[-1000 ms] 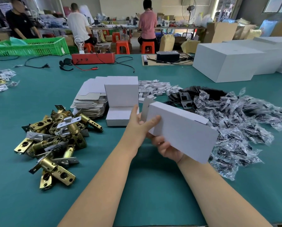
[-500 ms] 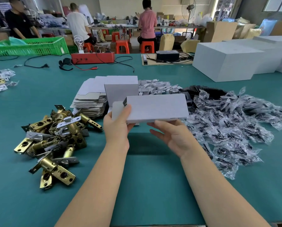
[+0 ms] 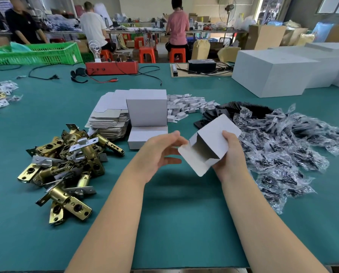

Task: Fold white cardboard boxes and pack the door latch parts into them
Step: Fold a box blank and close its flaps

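My right hand (image 3: 230,154) grips a small white cardboard box (image 3: 213,134) above the green table, its open end turned toward me with a flap hanging at the lower left. My left hand (image 3: 160,152) hovers just left of the box, fingers relaxed, fingertips close to the flap's edge; I cannot tell if they touch it. A heap of brass door latches (image 3: 66,164) lies to the left. A stack of flat box blanks (image 3: 107,119) and two folded white boxes (image 3: 147,119) sit behind my hands.
Clear bags of black small parts (image 3: 288,146) spread on the right, black plates (image 3: 219,113) and small white pieces (image 3: 186,105) behind. Large white cartons (image 3: 273,71), a red device (image 3: 111,67) with cables and a green crate (image 3: 36,54) line the far edge. People work beyond.
The box went from flat and level between both hands to turned with its open end toward me. My right hand took it over; my left hand came off it.
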A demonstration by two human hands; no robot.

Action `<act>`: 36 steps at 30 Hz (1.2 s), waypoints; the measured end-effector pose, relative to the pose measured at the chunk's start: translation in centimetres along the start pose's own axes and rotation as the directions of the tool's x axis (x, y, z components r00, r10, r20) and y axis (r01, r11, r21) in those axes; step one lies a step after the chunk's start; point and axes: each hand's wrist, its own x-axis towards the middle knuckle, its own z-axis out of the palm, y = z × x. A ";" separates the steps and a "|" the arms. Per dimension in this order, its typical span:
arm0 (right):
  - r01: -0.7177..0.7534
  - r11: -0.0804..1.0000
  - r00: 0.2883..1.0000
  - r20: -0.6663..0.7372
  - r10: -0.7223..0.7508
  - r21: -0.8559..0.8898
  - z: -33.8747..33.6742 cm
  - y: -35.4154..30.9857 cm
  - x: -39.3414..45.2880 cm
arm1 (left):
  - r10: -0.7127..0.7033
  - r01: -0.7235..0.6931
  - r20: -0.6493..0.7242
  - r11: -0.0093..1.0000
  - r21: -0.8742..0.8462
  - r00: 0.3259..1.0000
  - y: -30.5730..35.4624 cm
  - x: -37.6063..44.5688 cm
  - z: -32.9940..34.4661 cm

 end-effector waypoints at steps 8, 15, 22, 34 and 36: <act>0.188 0.964 0.975 -0.085 -0.207 -0.190 0.1 0.0 -0.6 | 0.056 -0.044 -0.029 0.951 0.307 0.998 -1.0 0.0 1.0; 0.337 0.893 0.941 0.073 -0.331 -0.297 0.7 0.3 -1.0 | 0.221 -0.054 -0.326 0.891 0.450 0.919 -0.8 0.1 0.9; 0.276 0.880 0.956 0.208 -0.208 -0.388 0.6 0.1 -1.4 | 0.111 -0.071 -0.053 0.867 0.493 0.992 -0.9 -0.1 1.0; 0.346 0.777 0.753 0.649 0.103 -0.525 0.5 -0.5 -2.6 | 0.289 -0.167 -0.290 0.910 0.380 0.912 -0.6 0.2 0.1; 0.367 0.778 0.791 0.611 0.027 -0.510 0.6 -0.3 -2.6 | 0.286 -0.159 -0.273 0.900 0.407 0.919 -0.9 0.2 0.1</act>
